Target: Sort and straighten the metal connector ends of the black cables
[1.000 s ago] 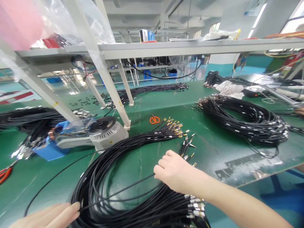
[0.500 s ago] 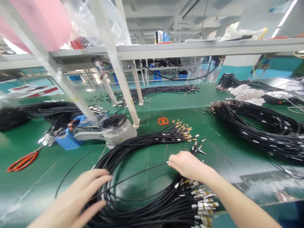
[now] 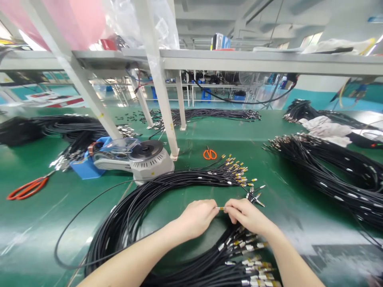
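Note:
My left hand [image 3: 199,217] and my right hand [image 3: 243,213] meet over the middle of a loop of black cables [image 3: 119,215]. Between their pinched fingers shows a short cable end [image 3: 220,208] with a white and yellow band. Both hands are closed on that one cable; the fingers hide the rest of its tip. Right beside my right hand lie a few loose cable ends [image 3: 254,195]. Below my wrists, the bundle's many ends carry white and yellow tags [image 3: 254,267]. The other ends of the loop [image 3: 236,167] fan out above, with yellow bands.
A grey tape dispenser [image 3: 149,159] stands behind the loop, with a blue tape holder [image 3: 86,169] at its left. Orange scissors lie at left [image 3: 30,189] and another orange pair [image 3: 210,154] farther back. More cable coils [image 3: 338,179] fill the right side. Shelf posts [image 3: 163,87] rise from the green table.
My left hand has moved right from the cable loop and closed on the cable end beside my right hand. The camera view has shifted slightly.

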A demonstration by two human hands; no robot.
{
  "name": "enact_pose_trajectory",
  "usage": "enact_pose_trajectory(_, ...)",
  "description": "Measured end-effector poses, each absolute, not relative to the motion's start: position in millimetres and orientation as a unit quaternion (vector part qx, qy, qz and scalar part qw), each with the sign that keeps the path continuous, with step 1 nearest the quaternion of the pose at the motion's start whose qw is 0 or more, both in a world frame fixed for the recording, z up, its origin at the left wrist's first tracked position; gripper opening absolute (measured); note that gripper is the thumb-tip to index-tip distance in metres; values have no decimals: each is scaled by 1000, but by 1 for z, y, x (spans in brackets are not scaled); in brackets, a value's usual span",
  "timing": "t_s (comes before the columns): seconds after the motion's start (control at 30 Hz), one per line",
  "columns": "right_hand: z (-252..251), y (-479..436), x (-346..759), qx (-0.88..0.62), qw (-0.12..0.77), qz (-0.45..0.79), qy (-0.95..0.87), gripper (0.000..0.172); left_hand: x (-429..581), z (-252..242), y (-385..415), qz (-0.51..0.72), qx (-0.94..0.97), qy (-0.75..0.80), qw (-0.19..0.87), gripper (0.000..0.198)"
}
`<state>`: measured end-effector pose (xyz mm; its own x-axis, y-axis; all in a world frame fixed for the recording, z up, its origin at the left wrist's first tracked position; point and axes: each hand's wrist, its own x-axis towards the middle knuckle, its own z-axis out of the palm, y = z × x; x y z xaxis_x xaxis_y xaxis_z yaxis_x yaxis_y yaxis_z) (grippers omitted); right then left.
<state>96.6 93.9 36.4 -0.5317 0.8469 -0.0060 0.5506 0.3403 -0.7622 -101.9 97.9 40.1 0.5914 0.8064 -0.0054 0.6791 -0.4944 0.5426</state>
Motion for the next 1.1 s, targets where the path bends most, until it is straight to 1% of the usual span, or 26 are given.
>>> enact_pose_trajectory(0.27,30,93,90,-413,192,410,-790,29,-98,30,100,129,851,426,277,33)
enact_pose_trajectory(0.43,24,92,86,-424,159,391,-801,29,-97,21,103,137,814,433,362,32)
enact_pose_trajectory(0.5,22,93,86,-427,148,379,-808,27,-97,18,104,128,810,433,374,32)
enact_pose_trajectory(0.53,21,93,86,-424,144,373,-812,26,-96,18,104,121,819,431,359,32)
enact_pose_trajectory(0.63,16,94,86,-415,141,353,-827,25,-95,17,102,90,869,416,252,33)
enact_pose_trajectory(0.7,14,93,86,-412,142,339,-834,24,-94,17,101,74,888,407,202,33)
enact_pose_trajectory(0.77,11,92,85,-413,142,329,-837,24,-93,17,99,67,890,407,196,33)
enact_pose_trajectory(0.9,8,90,85,-413,147,313,-842,24,-93,13,99,78,878,418,220,33)
enact_pose_trajectory(1.1,5,91,85,-421,160,306,-839,24,-90,10,100,85,871,428,228,35)
